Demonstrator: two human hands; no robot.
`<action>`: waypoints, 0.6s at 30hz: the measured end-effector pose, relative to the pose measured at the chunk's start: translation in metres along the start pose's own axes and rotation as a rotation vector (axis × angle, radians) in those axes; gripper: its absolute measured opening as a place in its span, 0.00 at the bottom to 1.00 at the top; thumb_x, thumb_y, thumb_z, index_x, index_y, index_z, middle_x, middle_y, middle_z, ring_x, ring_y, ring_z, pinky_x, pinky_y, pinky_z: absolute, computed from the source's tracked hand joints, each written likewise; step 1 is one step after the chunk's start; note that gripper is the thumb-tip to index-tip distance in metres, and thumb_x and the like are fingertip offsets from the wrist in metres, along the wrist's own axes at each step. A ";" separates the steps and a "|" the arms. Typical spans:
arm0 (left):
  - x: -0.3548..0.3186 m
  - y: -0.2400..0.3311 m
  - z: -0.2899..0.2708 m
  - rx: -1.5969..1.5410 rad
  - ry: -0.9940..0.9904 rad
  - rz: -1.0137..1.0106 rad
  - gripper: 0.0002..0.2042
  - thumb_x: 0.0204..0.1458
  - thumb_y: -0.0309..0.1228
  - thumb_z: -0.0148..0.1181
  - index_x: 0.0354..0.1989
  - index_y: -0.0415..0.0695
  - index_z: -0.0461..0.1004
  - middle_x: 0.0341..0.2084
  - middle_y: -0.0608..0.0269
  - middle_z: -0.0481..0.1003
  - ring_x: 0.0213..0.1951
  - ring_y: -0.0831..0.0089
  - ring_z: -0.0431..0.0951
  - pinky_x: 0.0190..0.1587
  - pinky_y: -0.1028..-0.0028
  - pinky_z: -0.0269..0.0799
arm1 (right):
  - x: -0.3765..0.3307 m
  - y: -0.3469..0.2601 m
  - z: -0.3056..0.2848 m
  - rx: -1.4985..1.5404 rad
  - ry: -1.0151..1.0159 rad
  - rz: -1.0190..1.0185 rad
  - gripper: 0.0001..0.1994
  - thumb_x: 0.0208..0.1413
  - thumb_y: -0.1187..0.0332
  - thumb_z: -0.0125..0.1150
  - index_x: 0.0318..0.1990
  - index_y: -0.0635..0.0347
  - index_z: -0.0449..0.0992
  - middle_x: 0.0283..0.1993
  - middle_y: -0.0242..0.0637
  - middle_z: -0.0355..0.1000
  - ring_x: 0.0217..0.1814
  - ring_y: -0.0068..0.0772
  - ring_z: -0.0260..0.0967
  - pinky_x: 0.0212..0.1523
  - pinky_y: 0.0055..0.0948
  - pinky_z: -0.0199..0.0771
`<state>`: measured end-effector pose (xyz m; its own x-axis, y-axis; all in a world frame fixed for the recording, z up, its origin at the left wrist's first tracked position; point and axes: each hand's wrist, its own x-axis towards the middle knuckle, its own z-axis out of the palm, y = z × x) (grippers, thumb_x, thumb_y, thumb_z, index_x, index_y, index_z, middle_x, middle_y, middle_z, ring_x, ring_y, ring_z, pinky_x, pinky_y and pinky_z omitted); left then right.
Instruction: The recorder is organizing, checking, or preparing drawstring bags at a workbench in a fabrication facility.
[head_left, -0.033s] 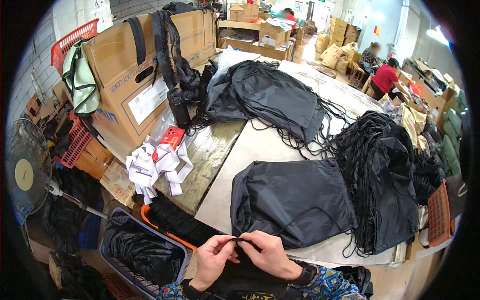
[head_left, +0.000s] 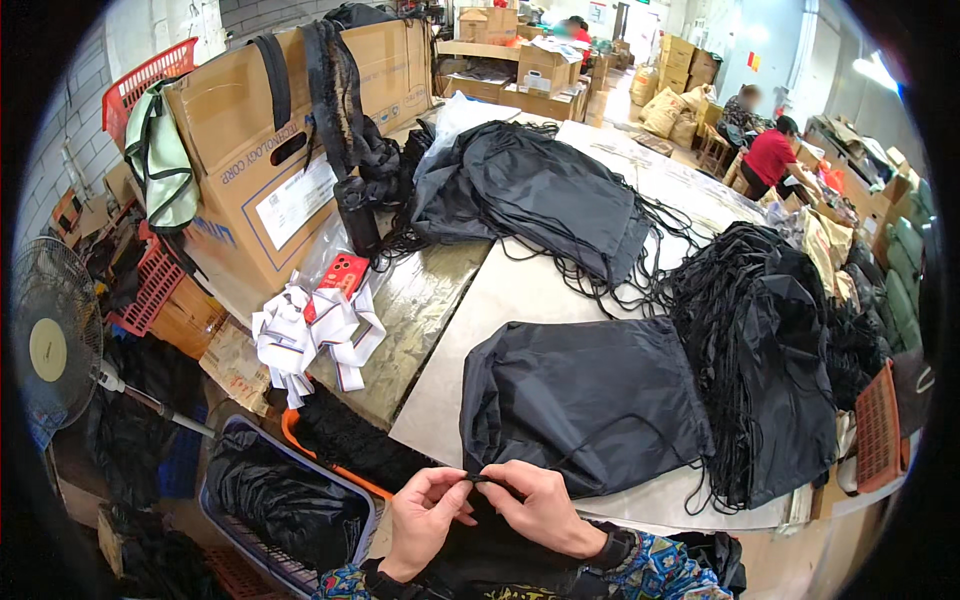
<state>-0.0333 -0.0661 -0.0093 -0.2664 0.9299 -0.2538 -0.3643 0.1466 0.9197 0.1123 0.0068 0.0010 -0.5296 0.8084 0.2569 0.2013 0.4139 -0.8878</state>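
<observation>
A black drawstring bag (head_left: 590, 400) lies flat on the pale table (head_left: 520, 290) right in front of me. From its near edge a thin black cord (head_left: 481, 478) runs out. My left hand (head_left: 425, 515) and my right hand (head_left: 540, 505) meet at the table's near edge. Both pinch that cord between thumb and fingers, fingertips almost touching. The rest of the cord is hidden under my hands and the dark cloth below them.
A pile of black bags (head_left: 540, 190) sits further back, and a heap of bags with loose cords (head_left: 780, 340) on the right. At left are a large cardboard box (head_left: 270, 130), white ribbon strips (head_left: 310, 340), a crate of black cloth (head_left: 270, 490) and a fan (head_left: 50, 345). A seated person in red (head_left: 770, 155) works far off.
</observation>
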 end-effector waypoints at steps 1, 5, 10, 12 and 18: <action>-0.001 -0.003 -0.001 0.060 0.025 0.055 0.05 0.55 0.22 0.56 0.38 0.34 0.73 0.26 0.63 0.74 0.25 0.78 0.76 0.28 0.78 0.77 | 0.000 0.000 0.000 0.002 -0.003 -0.001 0.08 0.51 0.74 0.63 0.38 0.66 0.76 0.30 0.42 0.73 0.27 0.31 0.73 0.26 0.24 0.71; -0.002 -0.004 0.005 0.443 0.069 0.375 0.04 0.55 0.21 0.56 0.37 0.33 0.74 0.30 0.61 0.74 0.26 0.77 0.77 0.29 0.78 0.77 | -0.002 0.002 0.001 0.045 -0.013 0.079 0.08 0.52 0.74 0.62 0.39 0.68 0.75 0.30 0.40 0.73 0.25 0.28 0.72 0.26 0.23 0.70; -0.001 0.006 0.004 0.468 0.032 0.360 0.04 0.54 0.21 0.57 0.35 0.32 0.74 0.32 0.60 0.74 0.27 0.76 0.78 0.28 0.79 0.76 | -0.002 0.004 0.000 -0.013 -0.029 0.011 0.08 0.53 0.74 0.61 0.39 0.69 0.75 0.29 0.40 0.73 0.27 0.29 0.73 0.27 0.25 0.71; 0.001 0.008 -0.001 0.492 -0.026 0.256 0.05 0.54 0.22 0.58 0.34 0.32 0.74 0.31 0.59 0.74 0.25 0.76 0.78 0.28 0.79 0.76 | 0.000 0.000 -0.003 -0.043 -0.070 -0.068 0.08 0.53 0.74 0.61 0.39 0.69 0.75 0.30 0.41 0.73 0.30 0.31 0.74 0.29 0.26 0.72; 0.003 0.001 0.001 0.721 0.050 0.582 0.04 0.56 0.25 0.56 0.34 0.36 0.70 0.24 0.63 0.71 0.21 0.78 0.72 0.21 0.78 0.71 | 0.000 -0.005 -0.005 0.166 -0.103 0.201 0.10 0.55 0.70 0.61 0.41 0.67 0.76 0.33 0.43 0.73 0.33 0.31 0.72 0.33 0.28 0.71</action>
<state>-0.0334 -0.0633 -0.0091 -0.2778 0.9095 0.3091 0.4774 -0.1485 0.8661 0.1153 0.0067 0.0067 -0.5756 0.8169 0.0364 0.1778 0.1686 -0.9695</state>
